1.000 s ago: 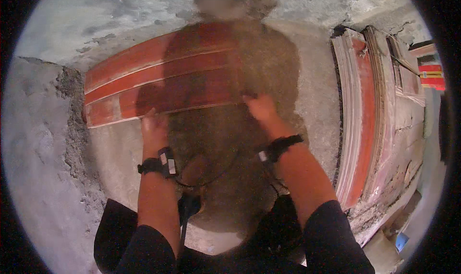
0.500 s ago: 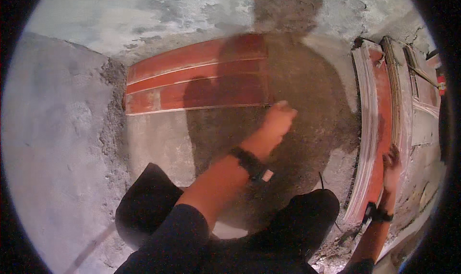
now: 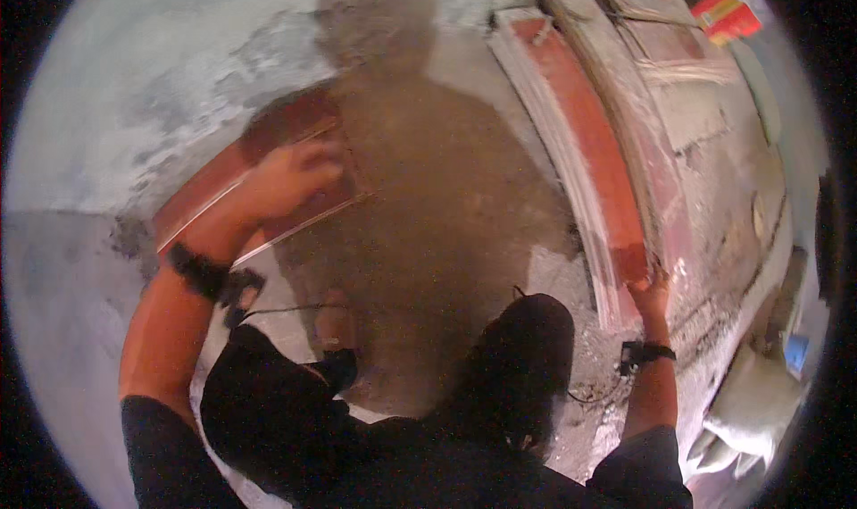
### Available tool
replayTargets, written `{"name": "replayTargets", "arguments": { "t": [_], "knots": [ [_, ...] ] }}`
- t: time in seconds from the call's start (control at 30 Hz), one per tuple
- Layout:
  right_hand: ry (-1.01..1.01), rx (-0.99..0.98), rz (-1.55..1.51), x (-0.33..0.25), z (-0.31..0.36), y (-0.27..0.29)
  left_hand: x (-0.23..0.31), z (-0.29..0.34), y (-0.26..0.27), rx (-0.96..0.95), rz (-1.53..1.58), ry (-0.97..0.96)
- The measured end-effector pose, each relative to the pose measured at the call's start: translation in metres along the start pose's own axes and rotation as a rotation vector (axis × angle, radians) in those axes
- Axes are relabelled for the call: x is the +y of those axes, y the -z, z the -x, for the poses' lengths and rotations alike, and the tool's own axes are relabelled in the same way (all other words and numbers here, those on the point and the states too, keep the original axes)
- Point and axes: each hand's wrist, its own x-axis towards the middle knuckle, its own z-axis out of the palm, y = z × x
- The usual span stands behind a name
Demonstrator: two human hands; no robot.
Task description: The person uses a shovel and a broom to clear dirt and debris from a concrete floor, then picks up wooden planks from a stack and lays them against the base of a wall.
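Long red planks (image 3: 312, 198) lie side by side on the concrete floor at the left, partly in my shadow. My left hand (image 3: 299, 171) is over them near their right ends, its fingers smeared by motion. At the right stands a stack of long planks with pale edges, its red top plank (image 3: 594, 165) running away from me. At the near end of this stack, my right hand (image 3: 652, 292) has its fingers closed on the end of the top plank. Both wrists wear black straps with small devices.
Another dusty stack of planks (image 3: 616, 85) lies just right of the first. Rough plaster wall (image 3: 178, 54) rises at the far left. A red and yellow packet (image 3: 725, 14) is at the upper right, and a pale sack (image 3: 754, 402) at the lower right.
My view has turned toward the right. My left hand has moved left from bare floor to over the laid planks. The right hand stays by the stack, now at its near end.
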Motion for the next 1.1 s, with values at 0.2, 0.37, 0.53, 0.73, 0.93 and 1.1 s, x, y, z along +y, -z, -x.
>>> {"name": "replayTargets", "arguments": {
  "t": [0.2, 0.37, 0.53, 0.73, 0.93, 1.1],
  "knots": [
    [-0.128, 0.022, 0.164, -0.018, 0.007, 0.013, -0.034, 0.031, -0.03, 0.132, 0.616, 0.443],
    [-0.394, -0.097, 0.111, -0.019, 0.037, 0.015, -0.037, 0.044, -0.052, -0.016, 0.345, 0.486],
    [-0.591, -0.123, 0.213, 0.003, 0.086, 0.015, -0.033, 0.042, -0.071, 0.021, 0.471, 0.485],
    [-0.928, 0.1, -0.025, 0.044, 0.093, 0.042, -0.043, 0.039, -0.082, 0.04, 0.528, 0.449],
    [-1.129, 0.178, -1.013, 0.053, 0.066, 0.059, -0.069, 0.029, -0.092, 0.01, 0.609, 0.461],
    [-1.048, 0.109, -1.259, 0.044, 0.036, 0.057, -0.075, 0.03, -0.092, -0.046, 0.505, 0.502]
  ]
}}
